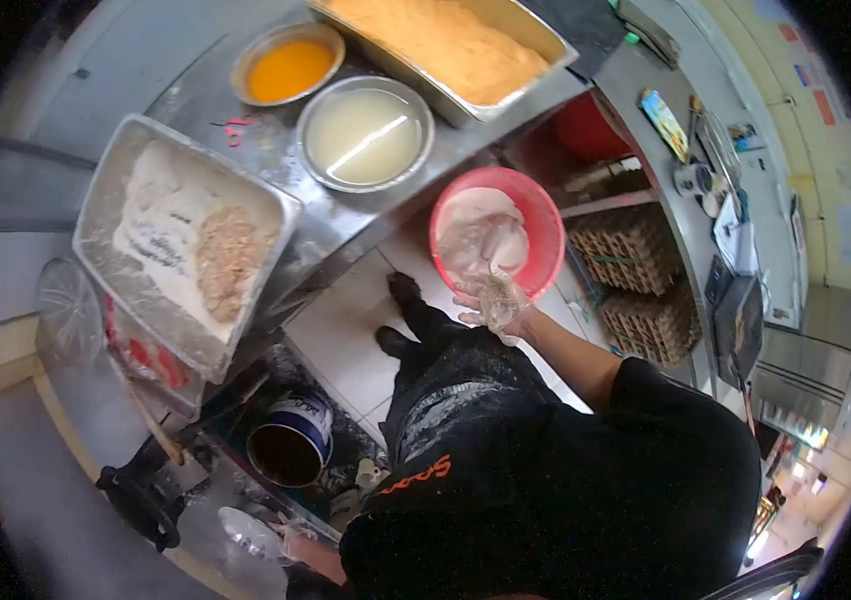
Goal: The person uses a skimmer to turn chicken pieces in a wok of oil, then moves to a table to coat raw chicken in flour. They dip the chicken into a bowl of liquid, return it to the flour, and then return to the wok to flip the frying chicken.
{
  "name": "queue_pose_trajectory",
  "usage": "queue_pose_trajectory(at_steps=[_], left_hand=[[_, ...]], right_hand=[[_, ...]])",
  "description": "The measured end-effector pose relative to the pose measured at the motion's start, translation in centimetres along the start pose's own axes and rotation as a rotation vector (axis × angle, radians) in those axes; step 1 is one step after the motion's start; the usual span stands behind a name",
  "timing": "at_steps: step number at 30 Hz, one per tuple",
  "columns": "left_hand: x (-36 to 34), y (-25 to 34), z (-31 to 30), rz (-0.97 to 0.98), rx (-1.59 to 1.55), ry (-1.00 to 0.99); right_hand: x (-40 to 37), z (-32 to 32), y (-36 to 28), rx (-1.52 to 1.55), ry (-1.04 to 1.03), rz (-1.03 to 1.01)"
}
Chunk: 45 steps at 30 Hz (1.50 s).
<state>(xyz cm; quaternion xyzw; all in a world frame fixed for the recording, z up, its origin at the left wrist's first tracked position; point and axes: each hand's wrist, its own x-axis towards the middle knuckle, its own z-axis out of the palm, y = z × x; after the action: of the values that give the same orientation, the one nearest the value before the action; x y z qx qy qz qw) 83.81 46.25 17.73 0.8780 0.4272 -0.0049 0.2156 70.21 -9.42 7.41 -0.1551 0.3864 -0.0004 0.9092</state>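
Observation:
My right hand (496,300), in a clear glove coated with pale residue, is at the near rim of a pink tub (552,235). Its fingers are spread and nothing is in them. White powder (476,210) and a wet-looking mound (504,243) lie in the tub. At the lower left, my left hand (298,542), also in a clear glove, is closed at the edge of a pale, shiny, rounded object (249,532), whose exact kind I cannot make out. A metal tray (291,215) at the left holds white flour (151,215) and lumpy, coated pieces (228,262).
On the steel counter stand a bowl of cloudy liquid (364,135), a bowl of orange liquid (291,70) and a deep pan of orange-brown crumbs (446,45). Egg trays (631,250) fill a shelf at the right. A bucket (291,440) stands low at the left.

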Motion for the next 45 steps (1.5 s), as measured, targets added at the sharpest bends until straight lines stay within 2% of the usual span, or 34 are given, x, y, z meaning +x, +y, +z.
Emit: queue_pose_trajectory(at_steps=[2, 5, 9, 13, 15, 17, 19, 21, 22, 23, 24, 25, 26, 28, 29, 31, 33, 34, 36, 37, 38, 39, 40, 42, 43, 45], left_hand=[[-0.4, -0.4, 0.4, -0.006, -0.112, -0.063], [-1.7, -0.8, 0.9, -0.032, -0.285, -0.169], [-5.5, -0.6, 3.2, -0.099, -0.438, -0.34], [-12.8, 1.7, 9.5, -0.144, -0.394, -0.556], [-16.6, 2.9, 14.6, -0.113, -0.238, -0.741], [-20.3, 4.2, 20.9, 0.039, 0.053, -1.016], [-26.7, 7.8, 28.2, 0.307, 0.35, -1.144], [-32.2, 8.5, 36.6, 0.386, 0.218, -1.314], [-35.0, 8.6, 42.0, 0.595, 0.191, -1.371], [-37.8, 8.7, 47.4, 0.804, 0.148, -1.407], [-41.2, 9.6, 52.5, 0.864, 0.278, -1.415], [-46.0, 11.9, 54.8, 1.344, 0.221, -1.2], [-48.8, 12.9, 59.6, 1.445, 0.206, -1.215], [-54.4, 14.9, 67.4, 1.698, 0.232, -1.218], [-55.0, 13.4, 73.1, 1.639, 0.338, -1.376], [-55.9, 11.5, 78.8, 1.583, 0.749, -1.554], [-58.2, 12.2, 78.6, 1.547, 1.372, -1.553], [-55.6, 9.1, 81.5, 1.708, 1.249, -1.6], [-51.8, 5.8, 79.0, 2.006, 0.985, -1.432], [-51.4, 6.5, 74.1, 2.125, 0.844, -1.213], [-49.4, 4.8, 72.2, 2.132, 0.583, -1.232], [-47.2, 3.0, 70.5, 2.123, 0.323, -1.24], [-44.4, 0.8, 68.6, 2.284, 0.502, -1.101], [-43.0, 1.6, 64.3, 2.643, 0.78, -0.812], [-44.0, 4.1, 61.3, 2.846, 0.876, -0.656], [-43.3, 3.7, 61.0, 3.034, 0.925, -0.225]], right_hand=[[-1.6, -2.8, 0.4, 0.099, 0.103, -0.091], [-2.2, -10.0, 0.8, 0.062, 0.282, -0.15], [-2.7, -18.3, 0.4, -0.204, 0.447, -0.118], [0.9, -26.2, 0.3, -0.06, 0.536, -0.074], [4.5, -31.2, 0.2, 0.002, 0.605, -0.056], [8.3, -36.4, 0.2, 0.032, 0.681, -0.081], [13.2, -43.4, 0.9, 0.05, 0.697, -0.111], [17.2, -48.7, 0.9, 0.041, 0.741, -0.166], [18.8, -50.6, 0.6, 0.049, 0.772, -0.212], [20.2, -52.6, 0.3, 0.057, 0.807, -0.261], [21.4, -54.6, 0.0, -0.037, 0.848, -0.244], [22.4, -56.3, -0.4, -0.132, 0.891, -0.228], [23.4, -57.8, -0.7, -0.229, 0.932, -0.207], [24.8, -58.8, -2.3, -0.638, 1.161, -0.139], [25.5, -59.0, -2.7, -0.847, 1.259, -0.094], [28.4, -62.2, -1.6, -0.869, 1.302, -0.099], [31.6, -66.5, 0.5, -0.866, 1.312, -0.036], [33.3, -68.8, 1.4, -0.851, 1.302, 0.026], [34.3, -69.2, 1.6, -0.747, 1.288, 0.1], [33.2, -67.7, 0.2, -0.662, 1.284, 0.108], [32.4, -66.6, -0.8, -0.578, 1.28, 0.115], [32.0, -65.9, -1.4, -0.629, 1.28, 0.044], [31.6, -65.3, -1.7, -0.68, 1.281, -0.028], [31.7, -66.2, -0.9, -0.84, 1.248, -0.143], [32.4, -68.6, 0.5, -0.951, 1.208, -0.189], [32.8, -68.1, 0.6, -1.164, 1.144, -0.258]])
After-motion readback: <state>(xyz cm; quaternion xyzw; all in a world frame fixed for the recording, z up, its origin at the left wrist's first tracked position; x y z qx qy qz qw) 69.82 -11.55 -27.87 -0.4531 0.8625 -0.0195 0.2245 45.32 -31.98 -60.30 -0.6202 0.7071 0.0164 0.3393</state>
